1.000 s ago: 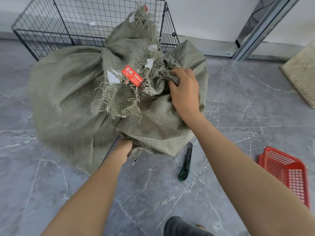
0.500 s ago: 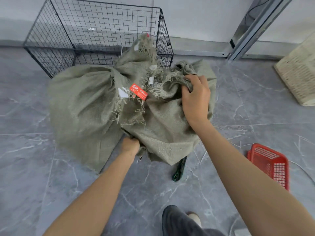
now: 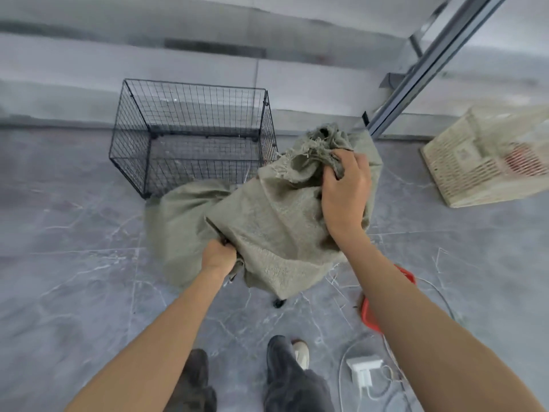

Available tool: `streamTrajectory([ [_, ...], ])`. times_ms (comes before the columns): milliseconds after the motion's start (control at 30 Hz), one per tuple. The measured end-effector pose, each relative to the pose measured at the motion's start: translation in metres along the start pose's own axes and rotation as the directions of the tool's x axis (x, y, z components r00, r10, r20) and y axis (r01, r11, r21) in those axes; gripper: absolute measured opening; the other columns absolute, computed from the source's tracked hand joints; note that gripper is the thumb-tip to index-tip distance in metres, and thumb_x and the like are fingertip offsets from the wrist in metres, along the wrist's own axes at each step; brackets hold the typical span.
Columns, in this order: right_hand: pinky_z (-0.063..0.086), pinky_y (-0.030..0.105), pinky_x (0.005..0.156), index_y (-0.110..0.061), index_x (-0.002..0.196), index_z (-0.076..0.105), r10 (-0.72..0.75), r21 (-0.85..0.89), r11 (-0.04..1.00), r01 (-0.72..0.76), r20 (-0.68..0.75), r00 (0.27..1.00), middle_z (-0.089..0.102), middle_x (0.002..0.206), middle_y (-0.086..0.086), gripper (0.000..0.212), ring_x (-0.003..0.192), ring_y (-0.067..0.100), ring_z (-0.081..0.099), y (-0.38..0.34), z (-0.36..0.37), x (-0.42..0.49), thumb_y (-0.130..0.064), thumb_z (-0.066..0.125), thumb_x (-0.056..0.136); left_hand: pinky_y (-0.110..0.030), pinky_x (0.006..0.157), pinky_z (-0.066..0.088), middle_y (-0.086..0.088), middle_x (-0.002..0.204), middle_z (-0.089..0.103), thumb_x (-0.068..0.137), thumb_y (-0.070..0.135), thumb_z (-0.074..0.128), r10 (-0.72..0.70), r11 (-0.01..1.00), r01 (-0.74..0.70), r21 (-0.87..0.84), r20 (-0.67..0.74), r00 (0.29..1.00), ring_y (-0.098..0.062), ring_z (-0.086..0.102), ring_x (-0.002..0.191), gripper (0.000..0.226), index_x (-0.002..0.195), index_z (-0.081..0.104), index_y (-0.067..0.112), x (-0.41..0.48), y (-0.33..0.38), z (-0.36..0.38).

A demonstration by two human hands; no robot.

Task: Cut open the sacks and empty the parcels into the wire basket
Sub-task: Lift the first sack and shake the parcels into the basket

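Observation:
A grey-green woven sack point(image 3: 267, 230) hangs lifted off the grey floor in front of me, its frayed mouth bunched at the top. My right hand point(image 3: 344, 188) grips that bunched top. My left hand point(image 3: 218, 255) grips the sack's lower near edge. The black wire basket point(image 3: 190, 138) stands on the floor behind and to the left of the sack, and I see no parcels in it. The tip of a dark utility knife point(image 3: 278, 303) pokes out from under the sack on the floor.
A red plastic basket point(image 3: 370, 313) lies on the floor under my right forearm. A pale woven crate point(image 3: 481, 162) stands at the right. A white power strip point(image 3: 364, 371) with cables lies near my feet. A metal door frame point(image 3: 430, 63) rises at the back right.
I have stood up and the view has pulled back. The sack has risen off the floor and swung right, away from the basket's front; both hands keep their grip.

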State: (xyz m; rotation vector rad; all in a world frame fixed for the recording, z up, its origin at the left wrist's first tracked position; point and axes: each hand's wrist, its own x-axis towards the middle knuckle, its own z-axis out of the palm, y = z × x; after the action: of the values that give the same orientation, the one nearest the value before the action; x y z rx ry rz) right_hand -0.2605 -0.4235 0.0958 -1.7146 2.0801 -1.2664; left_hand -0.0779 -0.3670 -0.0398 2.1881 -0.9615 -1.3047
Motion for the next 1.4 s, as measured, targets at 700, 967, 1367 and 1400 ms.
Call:
streamTrajectory([
  [700,0.032,0.011,0.077,-0.006,0.118,0.062,-0.063,0.156,0.984,0.085,-0.140,0.988,0.057,0.113,0.014,0.027,0.094,0.018,0.053,-0.361,-0.116,0.092,-0.008,0.054,0.093,-0.044,0.084,0.046,-0.021,0.110,0.059,0.092,0.006,0.033,0.228,0.962,-0.254,-0.106,-0.210,0.951,-0.037,0.055,0.100,0.028,0.111,0.052,0.002,-0.127,0.220,-0.350],
  [967,0.027,0.004,0.075,-0.005,0.116,0.063,-0.009,0.213,0.976,0.056,-0.215,0.977,0.056,0.108,0.014,0.026,0.087,0.006,0.039,-0.410,-0.110,0.099,-0.007,0.054,0.091,-0.035,0.070,0.036,-0.010,0.099,0.053,0.096,0.011,0.029,0.298,0.942,-0.327,-0.073,-0.269,0.916,-0.027,0.048,0.086,0.026,0.108,0.050,0.005,-0.141,0.244,-0.414],
  [1367,0.024,-0.001,0.077,-0.003,0.115,0.063,0.106,0.343,0.939,-0.024,-0.220,0.970,0.057,0.111,0.018,0.027,0.088,0.010,0.043,-0.391,-0.042,0.172,-0.004,0.054,0.090,-0.034,0.057,0.027,-0.003,0.071,0.047,0.099,0.019,0.037,0.406,0.902,-0.421,0.098,-0.528,0.746,-0.024,0.044,0.070,0.025,0.086,0.049,0.002,-0.076,0.295,-0.434],
  [1400,0.025,0.002,0.077,-0.005,0.115,0.063,0.119,0.347,0.937,-0.039,-0.211,0.970,0.057,0.111,0.016,0.027,0.087,0.010,0.043,-0.387,-0.032,0.184,-0.005,0.054,0.090,-0.035,0.055,0.026,-0.004,0.069,0.046,0.099,0.020,0.038,0.418,0.898,-0.424,0.122,-0.541,0.730,-0.025,0.044,0.068,0.026,0.083,0.048,0.002,-0.067,0.301,-0.432],
])
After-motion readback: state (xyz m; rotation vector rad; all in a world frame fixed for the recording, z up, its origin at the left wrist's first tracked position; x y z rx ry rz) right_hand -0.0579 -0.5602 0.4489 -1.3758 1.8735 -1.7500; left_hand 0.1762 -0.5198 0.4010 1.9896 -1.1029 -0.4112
